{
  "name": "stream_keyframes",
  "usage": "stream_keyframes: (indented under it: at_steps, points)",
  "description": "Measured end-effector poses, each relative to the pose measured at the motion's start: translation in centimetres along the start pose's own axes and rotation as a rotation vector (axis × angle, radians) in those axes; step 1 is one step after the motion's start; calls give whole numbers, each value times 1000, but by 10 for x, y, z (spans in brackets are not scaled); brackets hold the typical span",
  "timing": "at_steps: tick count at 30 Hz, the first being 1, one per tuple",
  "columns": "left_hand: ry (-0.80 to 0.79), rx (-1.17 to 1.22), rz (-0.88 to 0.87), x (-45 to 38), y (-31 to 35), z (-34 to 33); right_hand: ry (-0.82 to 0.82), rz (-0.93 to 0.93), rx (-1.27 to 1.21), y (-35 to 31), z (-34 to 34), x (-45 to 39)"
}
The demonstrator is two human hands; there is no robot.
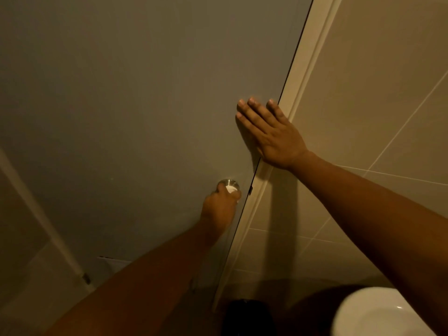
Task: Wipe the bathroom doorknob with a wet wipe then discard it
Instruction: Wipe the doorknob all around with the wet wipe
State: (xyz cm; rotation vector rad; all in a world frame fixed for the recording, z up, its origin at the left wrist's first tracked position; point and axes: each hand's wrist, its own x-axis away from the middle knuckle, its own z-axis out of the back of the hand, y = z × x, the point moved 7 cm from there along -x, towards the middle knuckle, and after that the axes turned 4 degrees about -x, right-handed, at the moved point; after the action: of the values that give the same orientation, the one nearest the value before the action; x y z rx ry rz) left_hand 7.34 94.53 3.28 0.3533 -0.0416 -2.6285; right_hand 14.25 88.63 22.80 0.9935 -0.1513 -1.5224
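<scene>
A round silver doorknob (pixel 228 183) sits low on the grey bathroom door (pixel 135 98), near its right edge. My left hand (pixel 219 209) is closed around the knob with a white wet wipe (pixel 231 189) pressed between fingers and metal; only a small fold of the wipe shows. My right hand (pixel 269 132) lies flat against the door near its edge, above the knob, fingers spread and holding nothing.
A pale door frame (pixel 298 81) runs diagonally along the door's right edge, with beige wall tiles (pixel 375 93) beyond. A white basin or toilet rim (pixel 378 314) shows at bottom right. A dark object (pixel 249 316), maybe a bin, sits at the bottom centre.
</scene>
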Motion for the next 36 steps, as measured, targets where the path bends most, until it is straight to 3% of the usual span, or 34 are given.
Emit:
stream_keyframes:
  at_steps: [2, 6, 9, 16, 22, 28, 36]
  points:
    - [-10, -68, -67, 2, 4, 6, -30, -36, -32, -3, 1, 1]
    - [-112, 338, -55, 13, -12, 2, -96, -109, -188, -22, -4, 17]
    - [-102, 486, -118, 23, -20, 6, -128, -204, -371, -44, -15, 48]
    - [-12, 515, -245, 39, -41, 15, -60, -568, -828, -93, -41, 89]
    - [167, 509, -109, 32, -60, 34, -106, -808, -1068, -116, -64, 96]
    - [-71, 601, -204, 18, -51, 20, -115, -976, -1214, -124, -79, 107]
    - [-108, 706, -176, 0, -49, 21, -52, -1086, -1278, -136, -85, 123]
